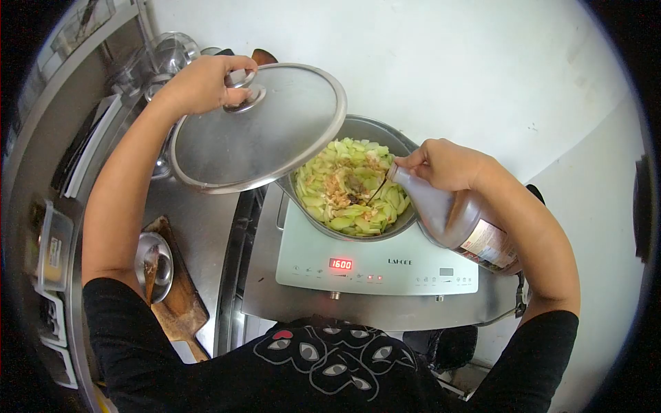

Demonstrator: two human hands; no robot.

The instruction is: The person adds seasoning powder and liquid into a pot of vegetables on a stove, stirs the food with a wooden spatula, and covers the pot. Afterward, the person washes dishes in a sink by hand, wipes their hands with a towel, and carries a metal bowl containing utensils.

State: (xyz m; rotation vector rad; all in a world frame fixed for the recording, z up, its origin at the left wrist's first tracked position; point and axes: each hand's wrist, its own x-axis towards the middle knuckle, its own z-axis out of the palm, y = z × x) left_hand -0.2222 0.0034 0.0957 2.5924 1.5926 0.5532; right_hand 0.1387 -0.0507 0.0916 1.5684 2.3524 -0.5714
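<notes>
My left hand [213, 84] grips the metal knob of a steamy glass lid [275, 131], which is raised and tilted over the left side of the pot. In my right hand [447, 164] is a large plastic bottle [441, 210], tipped with its mouth over the pot. A thin dark stream runs from the mouth onto sliced green vegetables [330, 189] with brownish bits in the middle. The grey pot [368, 126] stands on a pale induction cooker [379, 268] whose red display reads 1600. The lid hides part of the pot's left rim.
To the left, a metal bowl [163, 265] with a wooden spoon [150, 275] sits on a wooden board [189, 310]. Glass and metal ware [172, 51] stands at the back left. A white wall [468, 62] rises behind the cooker.
</notes>
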